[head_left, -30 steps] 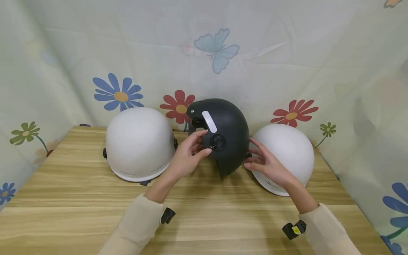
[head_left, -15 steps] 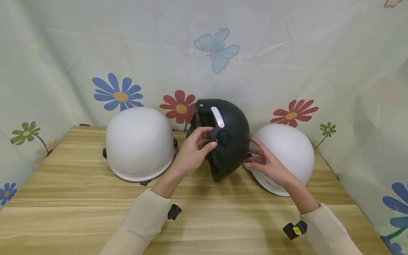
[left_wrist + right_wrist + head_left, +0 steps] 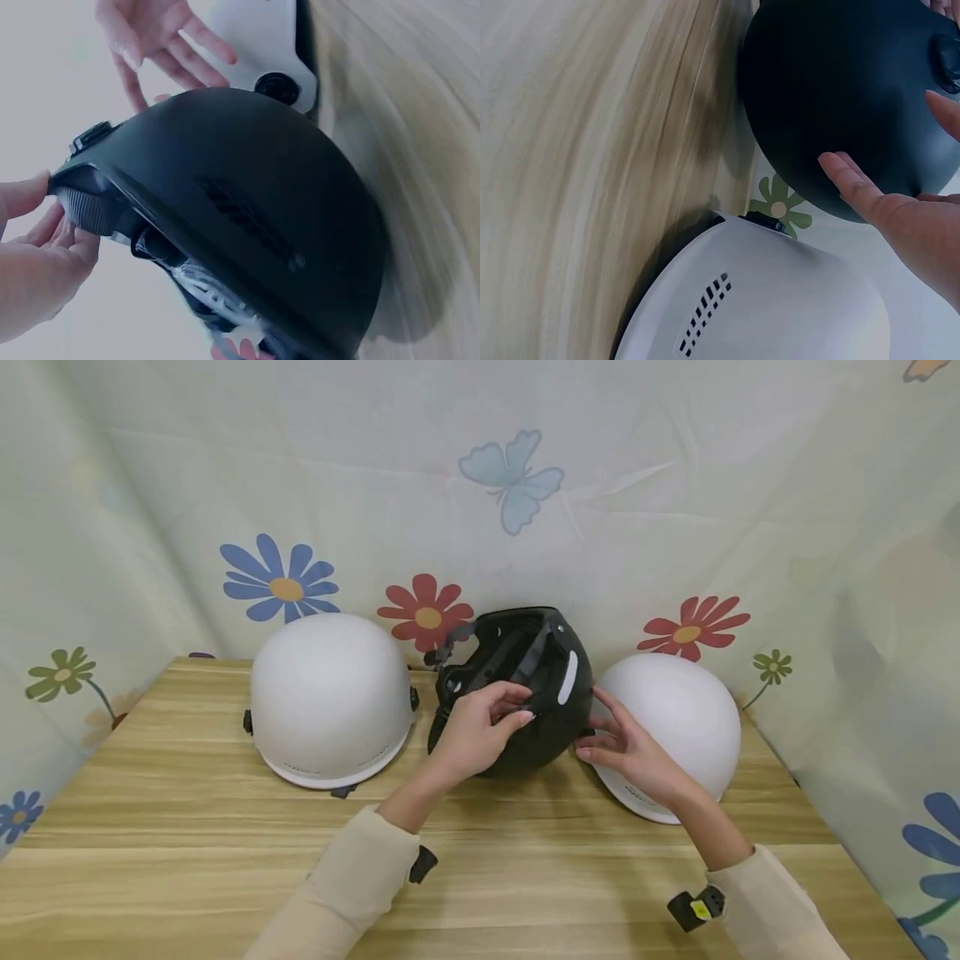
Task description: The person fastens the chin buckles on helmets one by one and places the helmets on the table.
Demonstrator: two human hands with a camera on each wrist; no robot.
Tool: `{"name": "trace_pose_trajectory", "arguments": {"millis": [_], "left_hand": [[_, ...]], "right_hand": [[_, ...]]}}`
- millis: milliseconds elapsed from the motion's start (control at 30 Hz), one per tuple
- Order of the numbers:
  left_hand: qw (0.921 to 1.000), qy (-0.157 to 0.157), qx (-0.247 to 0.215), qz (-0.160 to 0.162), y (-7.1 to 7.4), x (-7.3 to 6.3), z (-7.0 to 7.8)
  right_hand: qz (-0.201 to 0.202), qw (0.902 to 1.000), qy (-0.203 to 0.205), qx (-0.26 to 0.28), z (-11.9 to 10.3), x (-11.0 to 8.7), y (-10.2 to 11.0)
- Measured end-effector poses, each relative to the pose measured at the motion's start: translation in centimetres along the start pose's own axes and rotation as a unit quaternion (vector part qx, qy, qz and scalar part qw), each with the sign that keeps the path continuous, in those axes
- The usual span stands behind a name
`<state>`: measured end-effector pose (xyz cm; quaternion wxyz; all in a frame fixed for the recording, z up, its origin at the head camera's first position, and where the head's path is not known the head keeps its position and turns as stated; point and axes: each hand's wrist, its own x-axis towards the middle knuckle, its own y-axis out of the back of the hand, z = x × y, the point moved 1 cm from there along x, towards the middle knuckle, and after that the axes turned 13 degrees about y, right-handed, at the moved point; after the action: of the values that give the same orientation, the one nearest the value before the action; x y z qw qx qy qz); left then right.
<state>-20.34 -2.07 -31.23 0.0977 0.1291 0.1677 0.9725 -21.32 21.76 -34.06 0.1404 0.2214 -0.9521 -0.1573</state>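
Note:
A black helmet (image 3: 555, 739) is tilted between my hands, its opening with dark padding and straps turned up and to the left in the head view. My left hand (image 3: 474, 733) pinches the helmet's rim, thumb outside and fingers inside, as the left wrist view shows on the black shell (image 3: 262, 165). My right hand (image 3: 637, 758) rests its fingertips on the helmet's right side, fingers mostly straight. The right wrist view shows an index finger (image 3: 851, 180) against the rounded black shell (image 3: 832, 90).
A white helmet (image 3: 330, 693) sits dome up to the left. Another white helmet (image 3: 675, 718) stands close behind my right hand. All are on a wood-grain table (image 3: 525, 877) in front of a flowered curtain (image 3: 675, 510).
The black helmet has turned and rolled over, from side-on with its opening leftward to opening up and left. My left hand has moved slightly right with it; my right hand has barely moved.

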Motion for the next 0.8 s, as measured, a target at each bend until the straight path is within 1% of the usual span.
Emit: {"name": "trace_pose_trajectory", "arguments": {"millis": [133, 267, 367, 533, 633, 733, 800], "left_hand": [[0.9986, 0.008, 0.041, -0.032, -0.7, -0.4, -0.2], [0.9953, 0.004, 0.083, -0.050, -1.6, -0.6, -0.8], [0.9932, 0.001, 0.102, -0.056, -2.0, -0.8, -1.2], [0.9917, -0.002, 0.117, -0.053, -2.0, -0.8, -1.6], [0.9912, -0.003, 0.119, -0.059, -1.9, -0.9, -1.6], [0.9911, 0.003, 0.117, -0.063, -1.5, -1.1, -1.6], [0.9914, 0.013, 0.115, -0.062, -1.1, -1.3, -1.7]], "right_hand": [[0.000, 0.9999, -0.001, -0.010, 0.2, -0.2, 0.1], [0.001, 0.9999, -0.003, -0.015, 0.0, -0.3, 0.1], [0.006, 0.9999, -0.004, -0.011, -0.1, -0.4, 0.1], [0.005, 1.0000, 0.001, -0.008, -0.3, -0.3, -0.2], [0.003, 1.0000, 0.004, -0.008, -0.4, -0.2, -0.4], [0.006, 0.9999, 0.007, -0.006, -0.5, -0.1, -0.6], [0.008, 0.9999, 0.010, -0.007, -0.5, -0.1, -0.6]]}}
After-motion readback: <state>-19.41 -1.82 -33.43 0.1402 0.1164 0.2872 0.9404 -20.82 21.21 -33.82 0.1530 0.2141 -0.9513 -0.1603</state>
